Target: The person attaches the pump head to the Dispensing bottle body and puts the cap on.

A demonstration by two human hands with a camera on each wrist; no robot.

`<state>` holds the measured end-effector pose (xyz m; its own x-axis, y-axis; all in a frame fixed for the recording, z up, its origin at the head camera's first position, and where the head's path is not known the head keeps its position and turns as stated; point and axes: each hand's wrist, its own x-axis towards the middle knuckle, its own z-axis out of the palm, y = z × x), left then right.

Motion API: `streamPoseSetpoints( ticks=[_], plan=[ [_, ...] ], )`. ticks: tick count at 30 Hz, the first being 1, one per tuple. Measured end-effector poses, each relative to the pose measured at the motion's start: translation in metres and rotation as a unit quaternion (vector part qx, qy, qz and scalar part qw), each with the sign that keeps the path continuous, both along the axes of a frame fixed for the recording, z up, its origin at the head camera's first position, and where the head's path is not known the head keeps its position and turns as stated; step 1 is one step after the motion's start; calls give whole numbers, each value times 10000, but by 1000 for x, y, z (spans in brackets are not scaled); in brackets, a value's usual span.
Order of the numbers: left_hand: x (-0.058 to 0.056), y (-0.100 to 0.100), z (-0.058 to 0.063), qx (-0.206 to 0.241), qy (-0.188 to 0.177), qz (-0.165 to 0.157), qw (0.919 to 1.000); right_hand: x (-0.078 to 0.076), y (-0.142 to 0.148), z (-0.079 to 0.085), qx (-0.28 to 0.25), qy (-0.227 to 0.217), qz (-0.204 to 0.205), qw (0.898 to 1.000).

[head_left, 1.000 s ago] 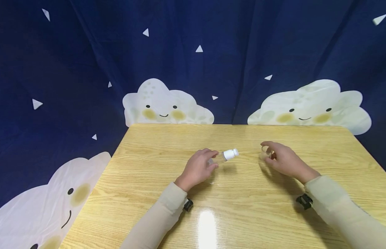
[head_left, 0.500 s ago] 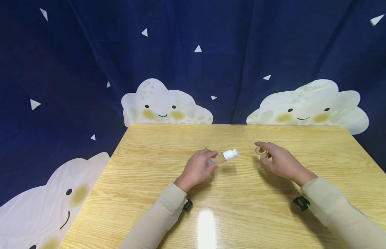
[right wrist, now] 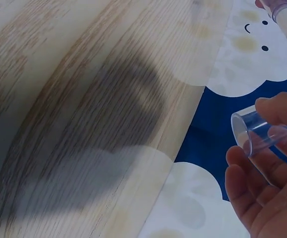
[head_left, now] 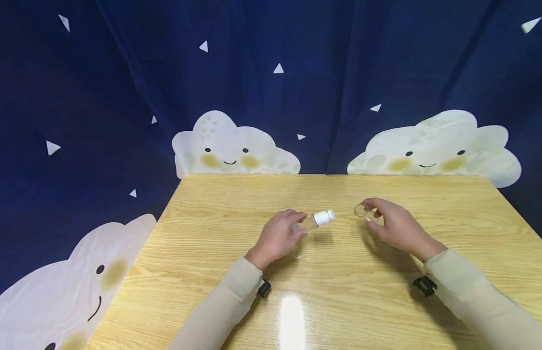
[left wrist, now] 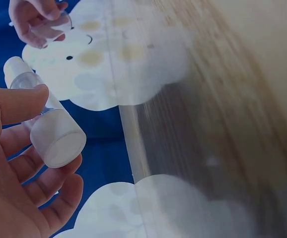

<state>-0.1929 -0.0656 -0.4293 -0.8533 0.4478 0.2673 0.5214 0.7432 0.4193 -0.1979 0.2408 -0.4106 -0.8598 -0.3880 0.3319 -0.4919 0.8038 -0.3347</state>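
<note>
In the head view my left hand (head_left: 279, 237) grips a small clear bottle with a white pump top (head_left: 322, 218), tilted so that its top points right. The left wrist view shows the bottle's whitish lower end (left wrist: 59, 136) between thumb and fingers. To the right, my right hand (head_left: 401, 227) holds a clear plastic cap (head_left: 360, 211) above the table. Its round open end faces left, toward the bottle, as the right wrist view shows on the cap (right wrist: 252, 128). Bottle and cap are apart, with a gap between them.
Both hands are over a wooden table (head_left: 236, 194) with a light glare spot near its front. A dark blue curtain (head_left: 271, 97) with white clouds and triangles hangs behind and to the left. Dark straps (head_left: 425, 286) sit at the wrists.
My right hand has moved a little left with the cap, and the cap's open end has turned more toward the bottle. The left hand and bottle have stayed nearly still.
</note>
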Motion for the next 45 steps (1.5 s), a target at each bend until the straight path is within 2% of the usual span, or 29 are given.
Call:
streamPoseSetpoints(
  ticks=[6,12,16,29,36,45],
  plan=[
    [1,3,0,-30,-3,-48,10000,2,2,1,57,23,71,10000],
    [1,7,3,-37,-22,-71,10000,3,-4,2,55,419,332,9986],
    [1,10,5,-7,36,-100,9999,6,-6,5,4,552,365,9978],
    [2,8,4,62,54,-104,9999,7,-7,14,-172,95,243,9995],
    [2,6,3,-106,21,5,9999,6,-12,18,-446,-269,163,9985],
    [1,8,2,-37,-12,-11,10000,8,-21,20,-346,49,406,9986]
  ],
)
